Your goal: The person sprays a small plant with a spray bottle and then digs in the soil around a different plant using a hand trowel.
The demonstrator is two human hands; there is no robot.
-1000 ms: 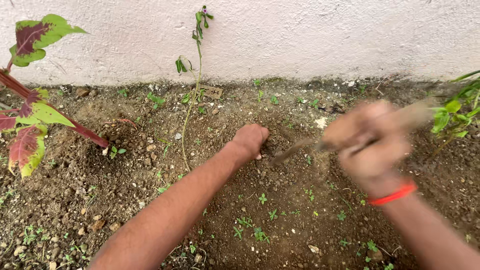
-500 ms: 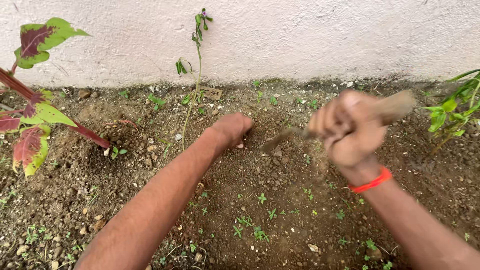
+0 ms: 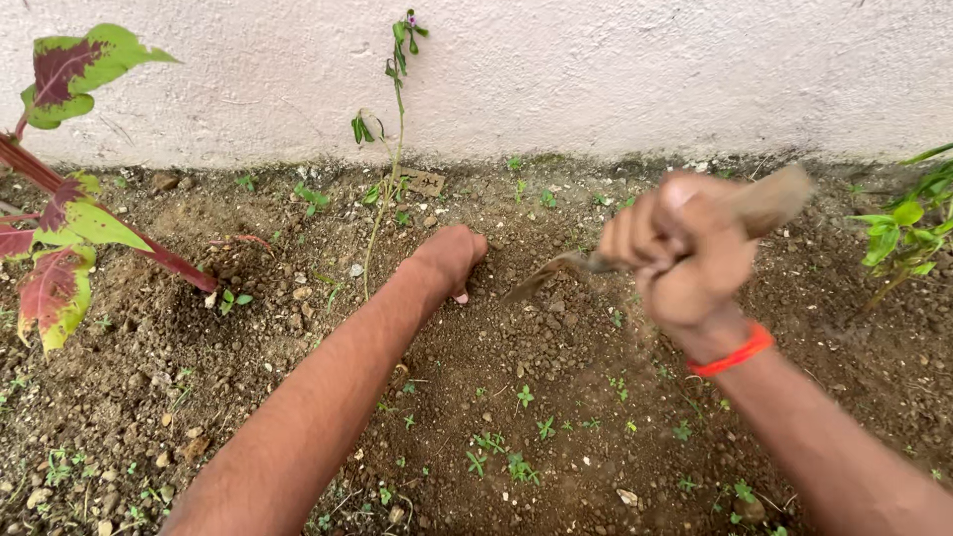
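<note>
At far left a plant [image 3: 60,208] with red-and-green leaves leans over the soil [image 3: 248,377], well apart from both hands. Nearer the middle a thin stalk [image 3: 392,139] rises against the white wall [image 3: 596,69], just left of the left hand [image 3: 452,256]. That hand rests knuckles-up on the dirt with its fingers curled under; whether they pinch anything I cannot tell, since they are hidden. Just right of those fingertips sits the tip of a hand tool [image 3: 556,270], its narrow metal blade touching the loosened ground. The right hand [image 3: 685,253], blurred, is clenched round the tool's wooden handle, which juts out beyond the knuckles; an orange band [image 3: 733,352] circles the wrist. The tool looks stiff and fairly light, best gripped mid-handle as here, though dirt may make it gritty. The soil is crumbly, pebbly, dotted with tiny weeds [image 3: 506,462] below the fingers. A green shrub [image 3: 908,223] stands at far right.
</note>
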